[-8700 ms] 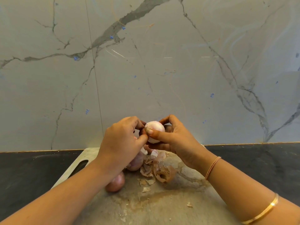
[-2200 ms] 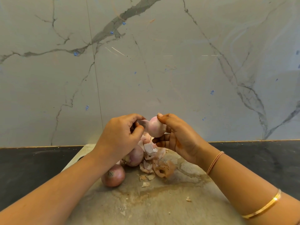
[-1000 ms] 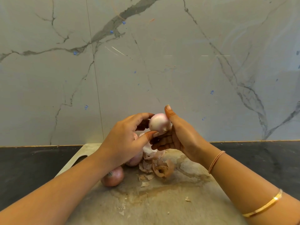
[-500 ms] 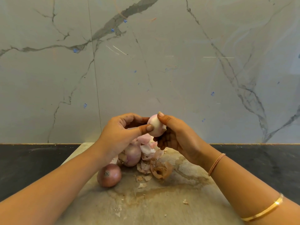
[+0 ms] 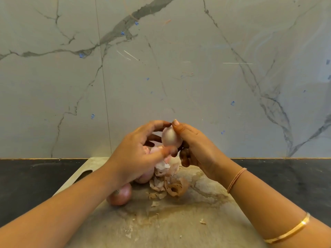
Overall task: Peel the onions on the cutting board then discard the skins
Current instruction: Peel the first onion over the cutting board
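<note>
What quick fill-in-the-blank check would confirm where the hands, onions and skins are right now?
1. The left hand and right hand hold one pale onion ____ the cutting board.
2. An unpeeled onion lies on the board, partly under the ____ forearm.
3. The loose skins, not yet discarded, lie piled on the ____.
4. A gold bangle circles the ____ forearm.

Missing words: above; left; cutting board; right.

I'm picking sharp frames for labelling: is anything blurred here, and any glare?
Head view: the left hand is smeared by motion, worst at its thumb; the right hand and the onion it holds look sharper; light is soft and even, with no harsh glare on the marble wall.
</note>
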A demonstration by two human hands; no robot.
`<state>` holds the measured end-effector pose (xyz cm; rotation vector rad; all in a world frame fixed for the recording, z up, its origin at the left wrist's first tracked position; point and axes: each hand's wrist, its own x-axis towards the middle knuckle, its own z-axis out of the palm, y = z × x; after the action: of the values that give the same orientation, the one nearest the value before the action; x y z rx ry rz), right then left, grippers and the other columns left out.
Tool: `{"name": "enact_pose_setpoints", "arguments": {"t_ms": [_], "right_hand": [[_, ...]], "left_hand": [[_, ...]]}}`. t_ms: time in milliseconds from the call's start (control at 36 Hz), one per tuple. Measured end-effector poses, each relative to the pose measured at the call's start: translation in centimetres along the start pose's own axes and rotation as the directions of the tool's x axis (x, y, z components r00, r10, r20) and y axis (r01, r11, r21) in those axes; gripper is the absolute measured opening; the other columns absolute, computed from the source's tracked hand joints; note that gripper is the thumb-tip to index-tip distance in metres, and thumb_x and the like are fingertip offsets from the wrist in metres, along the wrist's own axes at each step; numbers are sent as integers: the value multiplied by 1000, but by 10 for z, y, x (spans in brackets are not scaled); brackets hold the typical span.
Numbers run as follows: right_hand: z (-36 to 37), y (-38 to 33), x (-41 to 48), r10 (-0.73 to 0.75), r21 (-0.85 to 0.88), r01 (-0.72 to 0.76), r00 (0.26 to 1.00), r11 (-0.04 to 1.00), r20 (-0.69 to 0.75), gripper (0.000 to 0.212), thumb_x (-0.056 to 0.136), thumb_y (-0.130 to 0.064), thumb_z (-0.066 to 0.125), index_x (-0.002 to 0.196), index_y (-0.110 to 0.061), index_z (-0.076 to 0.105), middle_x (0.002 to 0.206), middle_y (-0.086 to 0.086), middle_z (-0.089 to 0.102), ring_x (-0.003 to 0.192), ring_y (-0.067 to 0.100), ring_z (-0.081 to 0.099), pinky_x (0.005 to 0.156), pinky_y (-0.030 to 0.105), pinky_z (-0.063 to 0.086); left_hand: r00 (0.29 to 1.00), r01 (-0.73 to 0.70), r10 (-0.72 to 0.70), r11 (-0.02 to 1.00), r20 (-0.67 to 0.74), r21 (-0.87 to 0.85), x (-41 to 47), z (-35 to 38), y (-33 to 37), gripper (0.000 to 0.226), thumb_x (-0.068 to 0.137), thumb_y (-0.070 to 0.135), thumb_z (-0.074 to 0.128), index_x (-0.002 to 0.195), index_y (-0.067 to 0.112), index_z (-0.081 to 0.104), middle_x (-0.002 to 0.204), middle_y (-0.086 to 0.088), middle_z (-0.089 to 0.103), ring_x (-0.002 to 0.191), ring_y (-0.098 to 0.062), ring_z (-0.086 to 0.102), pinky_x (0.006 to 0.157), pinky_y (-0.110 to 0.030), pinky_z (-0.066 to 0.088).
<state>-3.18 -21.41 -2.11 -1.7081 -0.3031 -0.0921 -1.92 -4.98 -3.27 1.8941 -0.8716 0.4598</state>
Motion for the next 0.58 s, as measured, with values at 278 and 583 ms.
{"name": "enact_pose_setpoints", "arguments": {"t_ms": [278,583], "right_hand": [[-5,3,2,33,7,-33,999,999,-13,57,102,-52,20,108,-14,62,59,5,56,50,12,38,44,18,37],[-3,8,3,-100,-166,118,988,979,114,26,96,-31,54,121,-30,46,101,2,63,73,13,64,66,24,54]], "left_hand": [[994,84,-75,990,-85,113,3,-6,-5,48,58,50,73,101,40,54,95,24,65,93,14,57,74,-5,45],[994,87,-72,978,-87,190,4,-6,-8,51,59,61,66,101,32,63,94,23,67,91,8,59,74,-9,49]]}}
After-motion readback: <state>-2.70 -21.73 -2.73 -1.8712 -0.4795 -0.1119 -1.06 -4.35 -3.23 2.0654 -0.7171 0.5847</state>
